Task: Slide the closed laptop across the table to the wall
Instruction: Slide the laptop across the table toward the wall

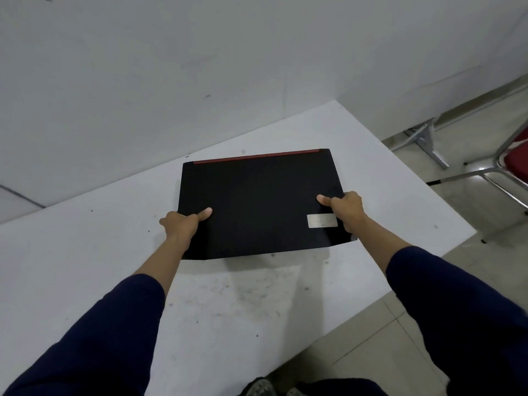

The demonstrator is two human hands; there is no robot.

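A closed black laptop [261, 201] with a red strip along its far edge and a silver sticker near its right side lies flat on the white table [85, 252]. My left hand [183, 224] grips its left edge, thumb on the lid. My right hand [347, 211] grips its right edge, thumb on top as well. The white wall [143, 95] rises behind the table, with a strip of bare tabletop between it and the laptop's far edge.
The table's right edge runs diagonally past my right arm, with tiled floor [371, 332] beyond. A red-seated metal chair [511, 164] and a grey metal stand [425, 141] are on the floor at right. Scuff marks cover the near tabletop.
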